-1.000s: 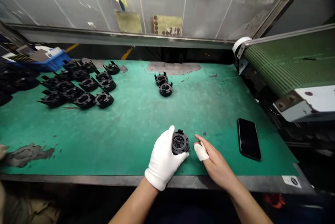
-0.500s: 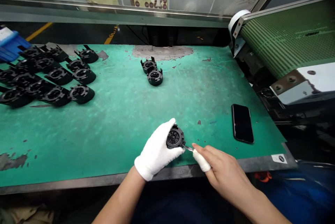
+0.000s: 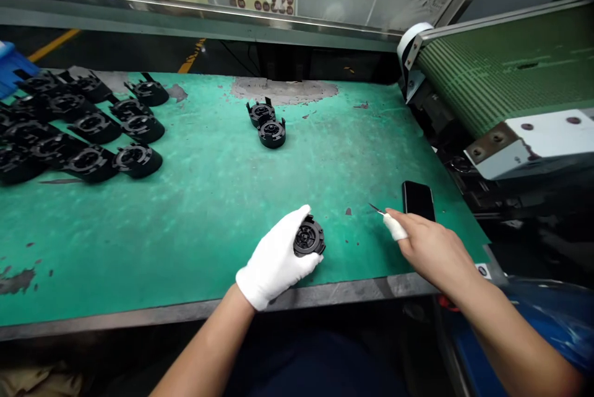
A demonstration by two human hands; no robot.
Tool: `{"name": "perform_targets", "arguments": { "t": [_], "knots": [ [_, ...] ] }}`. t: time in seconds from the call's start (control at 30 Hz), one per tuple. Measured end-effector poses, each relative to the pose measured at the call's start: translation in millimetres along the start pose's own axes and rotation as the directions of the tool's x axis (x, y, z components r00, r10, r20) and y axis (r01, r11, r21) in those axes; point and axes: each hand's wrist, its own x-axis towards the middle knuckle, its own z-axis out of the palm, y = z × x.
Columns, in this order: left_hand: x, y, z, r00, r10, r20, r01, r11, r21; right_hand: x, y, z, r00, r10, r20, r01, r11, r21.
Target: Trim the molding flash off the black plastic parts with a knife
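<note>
My left hand [image 3: 278, 255], in a white glove, is closed around a round black plastic part [image 3: 308, 237] near the table's front edge. The part's ribbed round face points up toward me. My right hand [image 3: 424, 242] is bare except for a white cover on the thumb. Pinched between its thumb and finger is a small thin blade [image 3: 377, 208], its dark tip pointing up and left, apart from the black part. Part of the phone [image 3: 419, 200] lies behind my right hand.
Several similar black parts [image 3: 139, 160] stand grouped at the left of the green table [image 3: 208, 217]. Two more black parts [image 3: 271, 133] touch each other farther back. A green conveyor belt [image 3: 505, 69] rises at the right, and a blue bin [image 3: 13, 69] sits far left.
My right hand has moved right and up with the blade, away from the black part and over toward the phone. My left hand keeps its hold. The view has shifted slightly.
</note>
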Motion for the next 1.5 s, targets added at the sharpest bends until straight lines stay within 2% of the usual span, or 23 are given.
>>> {"name": "perform_targets", "arguments": {
  "t": [0.07, 0.13, 0.2, 0.27, 0.3, 0.37, 0.5, 0.57, 0.63, 0.7, 0.77, 0.83, 0.9, 1.0, 1.03, 1.07, 1.13, 1.2, 1.23, 1.37, 1.5],
  "knots": [
    [3.4, -3.4, -19.8, 0.984, 0.079, 0.159, -0.083, 0.996, 0.014, -0.3, -0.6, -3.9, 0.988, -0.152, -0.024, 0.154, 0.968, 0.196],
    [4.6, -11.1, -46.6, 0.951, 0.134, 0.277, -0.152, 0.987, 0.046, -4.5, -9.3, -5.0, 0.957, -0.29, 0.002, 0.269, 0.89, 0.369],
    [1.4, -20.5, -72.3, 0.959, 0.112, 0.262, -0.143, 0.984, 0.102, -8.0, -17.6, -2.8, 0.932, -0.359, 0.04, 0.305, 0.841, 0.447],
    [-5.8, -26.9, -86.5, 0.986, 0.068, 0.155, -0.087, 0.989, 0.122, -7.8, -22.2, 1.3, 0.927, -0.371, 0.052, 0.311, 0.839, 0.446],
    [-10.1, -28.1, -86.9, 0.994, 0.044, 0.099, -0.055, 0.993, 0.107, -6.0, -24.0, 3.3, 0.925, -0.375, 0.052, 0.318, 0.844, 0.433],
    [-17.1, -26.3, -73.8, 1.0, -0.012, -0.006, 0.012, 0.999, 0.048, 0.2, -29.5, 5.1, 0.914, -0.403, 0.045, 0.351, 0.842, 0.409],
    [-18.5, -19.0, -21.8, 0.979, -0.099, -0.18, 0.089, 0.994, -0.061, 17.0, -52.4, -1.0, 0.87, -0.49, 0.042, 0.45, 0.828, 0.335],
    [-15.2, -19.1, -3.8, 0.967, -0.113, -0.227, 0.095, 0.992, -0.089, 25.8, -62.4, -4.9, 0.862, -0.502, 0.07, 0.472, 0.844, 0.254],
    [-12.7, -21.0, 3.3, 0.965, -0.116, -0.235, 0.097, 0.991, -0.092, 35.8, -64.1, -6.9, 0.855, -0.509, 0.098, 0.489, 0.855, 0.173],
    [-11.9, -22.2, 2.9, 0.971, -0.102, -0.218, 0.087, 0.993, -0.079, 48.1, -56.1, -7.5, 0.89, -0.445, 0.099, 0.439, 0.895, 0.081],
    [-11.9, -21.0, -1.8, 0.972, -0.099, -0.215, 0.087, 0.994, -0.069, 61.0, -42.5, -8.1, 0.945, -0.318, 0.071, 0.319, 0.948, -0.008],
    [-11.1, -19.0, -11.2, 0.977, -0.109, -0.183, 0.097, 0.993, -0.071, 70.5, -31.0, -9.5, 0.977, -0.213, 0.03, 0.214, 0.976, -0.044],
    [-9.5, -19.9, -27.4, 0.994, -0.092, -0.066, 0.086, 0.992, -0.088, 72.3, -27.4, -10.6, 0.968, -0.25, 0.017, 0.249, 0.968, 0.037],
    [-9.1, -32.5, -61.3, 0.988, 0.02, 0.152, 0.0, 0.992, -0.127, 61.5, -34.2, -7.4, 0.915, -0.404, 0.017, 0.388, 0.888, 0.249],
    [-10.5, -39.0, -72.0, 0.988, 0.028, 0.151, -0.007, 0.99, -0.137, 56.3, -36.7, -4.7, 0.899, -0.438, 0.019, 0.413, 0.859, 0.303],
    [-12.8, -45.5, -80.9, 0.995, 0.0, 0.103, 0.016, 0.988, -0.151, 51.5, -38.1, -1.3, 0.892, -0.452, 0.022, 0.42, 0.844, 0.334],
    [-20.1, -54.9, -90.1, 0.987, -0.132, -0.095, 0.108, 0.97, -0.219, 45.0, -37.6, 6.0, 0.897, -0.441, 0.03, 0.401, 0.841, 0.362],
    [-28.7, -56.6, -86.0, 0.937, -0.251, -0.242, 0.163, 0.929, -0.332, 43.2, -35.8, 11.8, 0.906, -0.422, 0.036, 0.381, 0.848, 0.369],
    [-32.6, -54.6, -79.6, 0.925, -0.276, -0.263, 0.169, 0.915, -0.367, 43.5, -36.1, 13.2, 0.906, -0.422, 0.04, 0.379, 0.849, 0.369],
    [-39.5, -39.7, -44.2, 0.94, -0.265, -0.213, 0.199, 0.937, -0.288, 43.4, -56.9, 8.0, 0.865, -0.5, 0.054, 0.446, 0.813, 0.374],
    [-36.9, -35.1, -25.7, 0.929, -0.25, -0.272, 0.189, 0.954, -0.232, 38.5, -95.7, -0.2, 0.816, -0.573, 0.071, 0.519, 0.782, 0.346]
  ]
}}
